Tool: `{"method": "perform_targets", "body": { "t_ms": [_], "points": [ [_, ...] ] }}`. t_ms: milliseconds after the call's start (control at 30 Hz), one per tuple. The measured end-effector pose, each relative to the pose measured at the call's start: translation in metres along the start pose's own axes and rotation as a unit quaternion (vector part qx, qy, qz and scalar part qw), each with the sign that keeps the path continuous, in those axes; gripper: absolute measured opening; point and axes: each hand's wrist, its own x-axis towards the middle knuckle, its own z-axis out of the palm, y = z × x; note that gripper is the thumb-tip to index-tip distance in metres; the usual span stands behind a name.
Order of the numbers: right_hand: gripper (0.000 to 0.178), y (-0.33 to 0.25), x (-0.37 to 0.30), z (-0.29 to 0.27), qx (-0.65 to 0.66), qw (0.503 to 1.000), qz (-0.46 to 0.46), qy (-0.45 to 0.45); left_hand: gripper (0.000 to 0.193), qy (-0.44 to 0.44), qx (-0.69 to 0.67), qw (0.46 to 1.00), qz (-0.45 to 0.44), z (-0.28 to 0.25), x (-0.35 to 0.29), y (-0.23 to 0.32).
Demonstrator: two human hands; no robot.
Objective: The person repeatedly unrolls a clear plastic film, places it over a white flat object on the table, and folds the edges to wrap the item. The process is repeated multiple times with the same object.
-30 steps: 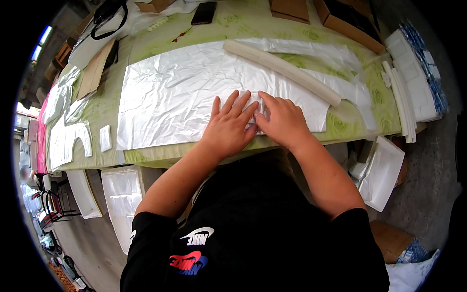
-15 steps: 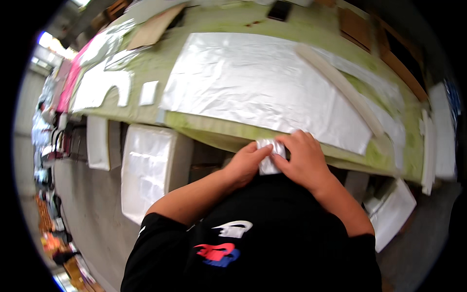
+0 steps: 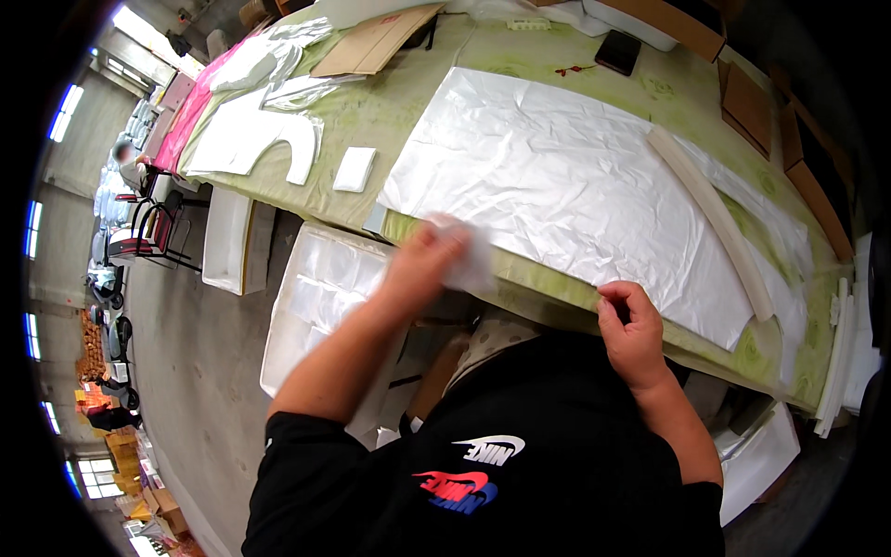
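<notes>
We see the two hands well apart. The left hand [image 3: 422, 265], blurred, is clamped on a white packet [image 3: 475, 260] — it is at the table's near edge, left of the right hand [image 3: 633, 330]. That one has its fingers curled toward the thumb near the white sheet [image 3: 529, 167]; we cannot tell whether they pinch it. On the sheet's right side lies a pale tube [image 3: 713, 223]; to its left, we see a folded white piece [image 3: 355, 170] on the green tablecloth [image 3: 357, 125].
</notes>
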Motion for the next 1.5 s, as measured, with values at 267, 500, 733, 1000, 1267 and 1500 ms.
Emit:
{"method": "perform_targets", "body": {
  "t_ms": [267,500,733,1000,1267,1500],
  "points": [
    [0.014,0.000,0.006,0.000,-0.074,0.995,-0.069,-0.008,0.054,0.192,0.235,0.953,0.016,-0.182,0.122,0.055],
    [0.014,-0.004,0.004,-0.001,-0.051,0.997,-0.055,-0.012,0.060,0.313,0.536,0.762,0.185,-0.182,0.143,0.016],
    [0.014,-0.003,0.006,-0.008,-0.051,0.994,-0.086,-0.033,0.048,0.282,0.553,0.751,0.226,-0.188,0.146,-0.022],
    [0.018,-0.002,-0.005,-0.060,-0.120,0.981,-0.103,0.116,0.044,0.282,0.629,0.703,0.176,-0.268,0.163,-0.016],
    [0.051,0.030,0.008,-0.182,-0.589,0.768,-0.081,0.238,0.054,0.353,0.680,0.623,0.158,-0.275,0.165,-0.016],
    [0.063,-0.009,-0.007,-0.170,-0.442,0.888,0.123,0.029,0.068,0.252,0.543,0.712,0.368,-0.191,0.154,0.011]
  ]
}}
